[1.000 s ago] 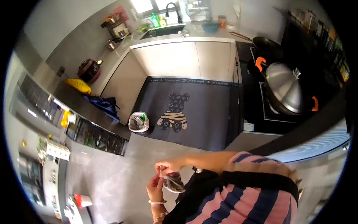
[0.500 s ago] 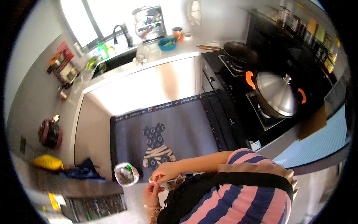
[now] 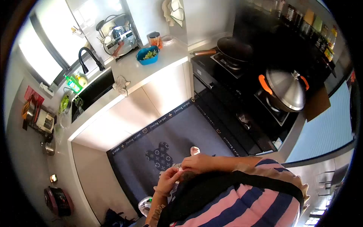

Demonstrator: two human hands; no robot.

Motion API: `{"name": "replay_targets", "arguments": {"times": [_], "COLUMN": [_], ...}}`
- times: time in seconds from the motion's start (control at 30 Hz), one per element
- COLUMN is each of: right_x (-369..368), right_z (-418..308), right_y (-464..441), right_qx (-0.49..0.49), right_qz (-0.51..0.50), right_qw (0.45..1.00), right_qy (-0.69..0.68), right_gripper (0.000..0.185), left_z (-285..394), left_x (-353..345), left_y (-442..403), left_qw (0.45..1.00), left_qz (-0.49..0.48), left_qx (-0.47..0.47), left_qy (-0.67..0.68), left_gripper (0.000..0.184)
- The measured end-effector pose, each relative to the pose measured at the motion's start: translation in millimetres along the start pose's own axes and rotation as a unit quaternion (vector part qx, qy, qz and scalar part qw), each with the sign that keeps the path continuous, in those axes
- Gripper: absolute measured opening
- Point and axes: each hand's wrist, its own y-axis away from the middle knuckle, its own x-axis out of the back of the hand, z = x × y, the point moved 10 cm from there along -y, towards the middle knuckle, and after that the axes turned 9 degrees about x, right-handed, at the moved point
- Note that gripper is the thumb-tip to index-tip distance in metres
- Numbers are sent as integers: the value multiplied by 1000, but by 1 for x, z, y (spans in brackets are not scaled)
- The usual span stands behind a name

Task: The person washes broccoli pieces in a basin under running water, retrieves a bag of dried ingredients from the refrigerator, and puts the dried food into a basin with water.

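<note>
My left hand (image 3: 167, 182), with a bracelet at the wrist, is closed in a pinch near the bottom centre. Against its fingertips, my right hand (image 3: 196, 163) is also closed. Both pinch the top of a small plastic bag (image 3: 187, 175) with dark contents, mostly hidden by the hands and the black apron strap. A patterned dark mat (image 3: 177, 132) lies on the floor below the hands.
A lidded pot (image 3: 285, 90) with orange handles and a frying pan (image 3: 234, 51) sit on the stove. The counter holds a blue bowl (image 3: 147, 55) of green food beside the sink (image 3: 94, 90). A lined bin (image 3: 144, 206) stands at the bottom.
The view has swung toward the sink and stove, and the hands now appear over the mat. Both hands stay together at the bag, which is now more hidden. The bin sits lower in view.
</note>
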Motion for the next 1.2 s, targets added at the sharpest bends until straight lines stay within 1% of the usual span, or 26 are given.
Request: {"name": "replay_targets", "arguments": {"times": [0.07, 0.13, 0.2, 0.23, 0.27, 0.3, 0.33, 0.37, 0.4, 0.43, 0.47, 0.5, 0.53, 0.6, 0.67, 0.73, 0.8, 0.83, 0.9, 0.97, 1.0, 1.03, 1.1, 1.13, 1.17, 1.2], "right_x": [11, 33, 50, 55, 62, 73, 83, 88, 92, 93, 98, 102, 106, 113, 116, 117, 126, 127, 129, 127, 129, 130, 144, 147, 155, 162], "right_z": [26, 41, 67, 81, 97, 108, 117, 127, 134, 142, 147, 151, 158, 178, 191, 209, 220, 226, 242, 256, 265, 268, 278, 282, 285, 288], "right_y": [-20, -47, -78, -94, -111, -127, -141, -155, -169, -180, -189, -199, -209, -227, -251, -280, -308, -324, -357, -387, -399, -413, -433, -441, -446, -449], "right_qx": [36, 31, 29, 29, 31, 39, 36, 29, 53, 51, 76, 99, 95, 50, 56, 62, 115, 106, 72, 26, -6, -12, -37, -46, -48, -50], "right_qz": [22, 13, -1, 4, 9, 1, -7, -14, -27, -35, -31, -25, -27, -21, -10, 6, 70, 76, 81, 90, 96, 92, 153, 155, 185, 214], "right_qw": [997, 997, 996, 990, 982, 981, 976, 968, 976, 974, 975, 975, 975, 969, 972, 976, 989, 990, 994, 994, 992, 993, 980, 980, 978, 973], "right_qy": [-68, -74, -90, -140, -187, -188, -217, -248, -211, -216, -207, -196, -197, -241, -228, -210, -55, -51, 24, 49, 77, 74, 119, 115, 90, 64], "right_gripper": [14, 13, 13, 17, 22, 22, 21, 21, 20, 20, 17, 15, 15, 15, 16, 18, 17, 17, 14, 14, 13, 13, 13, 13, 12, 13], "left_z": [23, 50, 88, 101, 126, 155, 176, 185, 197, 208, 209, 216, 226, 241, 264, 276, 285, 293, 313, 341, 346, 356, 373, 376, 381, 392], "left_x": [19, 37, 59, 67, 74, 81, 88, 97, 106, 114, 126, 134, 139, 157, 170, 204, 240, 256, 292, 315, 330, 343, 368, 375, 381, 381], "left_y": [-25, -46, -61, -65, -67, -72, -75, -84, -90, -95, -104, -110, -114, -133, -145, -165, -188, -197, -218, -227, -237, -242, -259, -269, -276, -282], "left_qw": [1000, 1000, 995, 995, 983, 963, 938, 940, 928, 915, 917, 919, 913, 909, 865, 860, 856, 852, 852, 826, 845, 849, 871, 875, 878, 895], "left_qz": [-6, -1, 42, 53, 85, 116, 161, 169, 194, 218, 223, 223, 221, 210, 210, 208, 201, 194, 176, 169, 151, 147, 112, 100, 91, 47], "left_qx": [-8, -18, -54, -48, -95, -146, -170, -164, -172, -183, -179, -178, -178, -178, -250, -252, -255, -260, -266, -313, -293, -288, -280, -246, -236, -247], "left_qy": [-3, 1, -79, -73, -133, -194, -255, -249, -268, -287, -278, -273, -293, -312, -382, -392, -403, -410, -416, -438, -421, -417, -389, -406, -405, -369], "left_gripper": [14, 15, 17, 17, 17, 17, 16, 16, 15, 13, 13, 13, 14, 14, 13, 11, 9, 8, 8, 9, 8, 8, 9, 11, 11, 12]}}
